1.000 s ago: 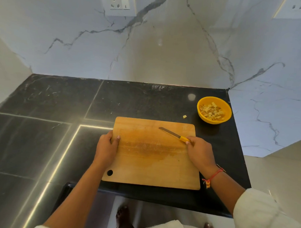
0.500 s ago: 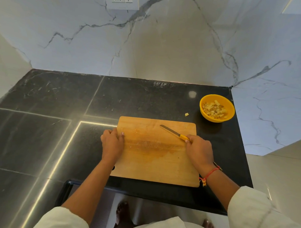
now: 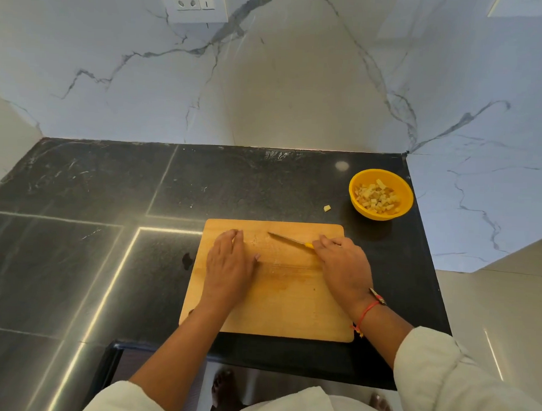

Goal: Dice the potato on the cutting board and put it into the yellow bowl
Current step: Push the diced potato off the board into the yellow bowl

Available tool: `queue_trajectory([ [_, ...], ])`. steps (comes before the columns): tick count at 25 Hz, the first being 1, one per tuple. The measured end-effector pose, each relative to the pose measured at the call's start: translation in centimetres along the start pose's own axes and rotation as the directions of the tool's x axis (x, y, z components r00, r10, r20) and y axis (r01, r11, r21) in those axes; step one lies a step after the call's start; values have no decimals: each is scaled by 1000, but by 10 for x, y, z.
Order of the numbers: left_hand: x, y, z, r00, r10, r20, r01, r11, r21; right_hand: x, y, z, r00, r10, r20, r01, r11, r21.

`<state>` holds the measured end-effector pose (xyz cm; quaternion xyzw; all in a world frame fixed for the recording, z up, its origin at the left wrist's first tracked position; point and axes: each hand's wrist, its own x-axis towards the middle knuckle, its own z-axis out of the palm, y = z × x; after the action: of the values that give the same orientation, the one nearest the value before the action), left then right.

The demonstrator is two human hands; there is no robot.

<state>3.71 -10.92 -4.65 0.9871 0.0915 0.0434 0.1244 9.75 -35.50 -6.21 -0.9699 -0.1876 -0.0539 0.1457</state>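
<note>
The wooden cutting board lies on the black counter with no potato on it, only pale smears. My left hand rests flat on the board's left half, fingers together, holding nothing. My right hand lies over the yellow handle of the knife, whose blade lies flat on the board and points left. The yellow bowl stands at the counter's back right, apart from the board, holding several potato cubes. One stray potato cube sits on the counter between board and bowl.
The black stone counter stretches to the left. White marble walls stand behind and to the right, with a wall socket high up. The counter's front edge runs just below the board; bare feet show on the floor beneath.
My left hand has slid from the board's left edge onto its surface. The view has shifted, so the board sits further right. My right hand and the knife stay put.
</note>
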Motion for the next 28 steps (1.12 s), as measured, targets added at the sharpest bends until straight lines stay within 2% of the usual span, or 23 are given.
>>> queue_trajectory([
  [4, 3, 10, 6, 996, 87, 9, -87, 996, 4, -2, 6, -1, 993, -119, -15, 117, 987, -109],
  [7, 3, 15, 9, 995, 102, 7, -102, 995, -13, 8, 14, -7, 982, -183, -47, 179, 981, -70],
  [13, 6, 22, 5, 996, 90, -9, -90, 996, -23, 98, 17, -22, 997, 12, 73, -3, 992, -126],
  [16, 10, 23, 4, 996, 87, -2, -87, 996, -28, 115, 10, -25, 980, 51, 191, -3, 970, -243],
  [19, 14, 23, 2, 996, 88, -11, -89, 996, -32, 119, 9, -26, 980, 96, 173, -45, 959, -278],
  [24, 19, 26, 1, 996, 85, -13, -85, 996, -39, 121, 8, -30, 981, 74, 179, -13, 947, -322],
  [28, 19, 29, 4, 994, 106, -15, -107, 994, -38, 115, 5, -32, 983, 79, 167, -32, 963, -267],
])
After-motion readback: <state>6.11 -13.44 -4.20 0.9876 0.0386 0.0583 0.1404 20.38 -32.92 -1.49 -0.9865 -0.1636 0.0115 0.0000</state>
